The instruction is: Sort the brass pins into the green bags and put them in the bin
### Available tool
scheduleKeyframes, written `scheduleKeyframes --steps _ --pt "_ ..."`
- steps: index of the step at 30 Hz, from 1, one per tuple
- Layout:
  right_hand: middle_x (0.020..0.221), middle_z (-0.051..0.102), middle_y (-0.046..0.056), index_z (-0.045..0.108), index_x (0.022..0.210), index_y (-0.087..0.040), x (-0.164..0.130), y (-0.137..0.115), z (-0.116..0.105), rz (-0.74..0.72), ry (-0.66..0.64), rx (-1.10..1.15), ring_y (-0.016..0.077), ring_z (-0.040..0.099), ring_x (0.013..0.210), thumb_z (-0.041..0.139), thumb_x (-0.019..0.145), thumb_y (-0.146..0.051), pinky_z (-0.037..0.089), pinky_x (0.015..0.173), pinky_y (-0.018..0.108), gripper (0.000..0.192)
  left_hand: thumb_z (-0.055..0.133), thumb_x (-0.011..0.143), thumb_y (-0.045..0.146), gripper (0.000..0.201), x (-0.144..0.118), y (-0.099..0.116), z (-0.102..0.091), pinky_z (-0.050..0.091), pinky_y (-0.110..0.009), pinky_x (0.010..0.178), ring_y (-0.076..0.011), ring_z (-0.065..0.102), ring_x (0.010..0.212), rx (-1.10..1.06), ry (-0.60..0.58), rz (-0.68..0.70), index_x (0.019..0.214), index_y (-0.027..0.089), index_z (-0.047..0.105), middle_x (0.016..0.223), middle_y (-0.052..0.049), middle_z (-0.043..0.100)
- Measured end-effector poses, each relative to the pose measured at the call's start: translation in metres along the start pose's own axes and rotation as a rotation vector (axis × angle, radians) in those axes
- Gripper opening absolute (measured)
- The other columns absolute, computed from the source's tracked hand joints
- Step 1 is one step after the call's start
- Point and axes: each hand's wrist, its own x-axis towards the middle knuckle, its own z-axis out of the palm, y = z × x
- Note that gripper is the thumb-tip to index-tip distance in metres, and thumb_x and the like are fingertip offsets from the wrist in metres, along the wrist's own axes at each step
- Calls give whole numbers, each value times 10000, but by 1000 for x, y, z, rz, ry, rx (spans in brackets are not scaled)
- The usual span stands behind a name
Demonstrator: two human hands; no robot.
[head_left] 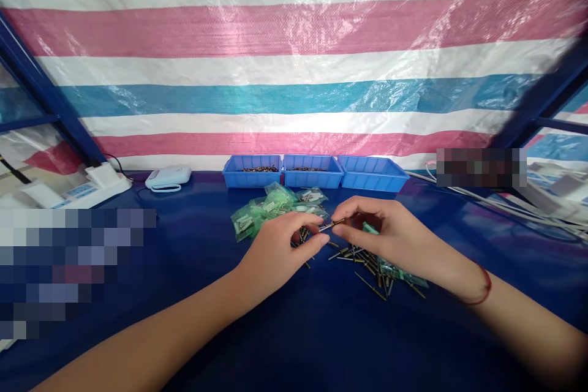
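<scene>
Over the middle of the table, my left hand [278, 245] and my right hand [388, 226] face each other, fingertips close together. Between them is a thin metal pin [325, 228], silvery toward the left and brass-coloured toward the right. My left thumb and forefinger close around its silvery end, while my right thumb and forefinger pinch the brass-coloured end. Below my right hand lies a loose pile of similar pins [367, 260], partly on clear plastic. More pins show under my left fingers. Green-tinted plastic bags [271, 202] holding small pale pieces lie behind my left hand.
Three blue bins stand along the back: the left bin [252, 182] and middle bin [313, 181] hold small brownish parts, beside the right bin [374, 179]. A white device [168, 177] and a power strip [92, 193] sit left. White cables [496, 199] run at right.
</scene>
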Motion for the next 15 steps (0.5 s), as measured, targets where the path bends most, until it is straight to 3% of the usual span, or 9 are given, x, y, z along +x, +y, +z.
scheduleKeyframes --steps 8,15 --pt "767 639 6 671 850 -205 -5 -9 2 105 -26 287 127 577 678 673 801 -351 453 589 242 154 645 829 162 73 -2 11 4 447 -206 576 -80 528 554 -45 192 148 889 194 669 729 31 673" --pt "768 636 -11 677 850 -209 -5 -9 4 170 -56 475 106 582 698 716 777 -302 451 609 213 124 635 834 146 74 -3 15 4 425 -194 549 -70 512 542 -46 244 183 887 186 667 713 31 647"
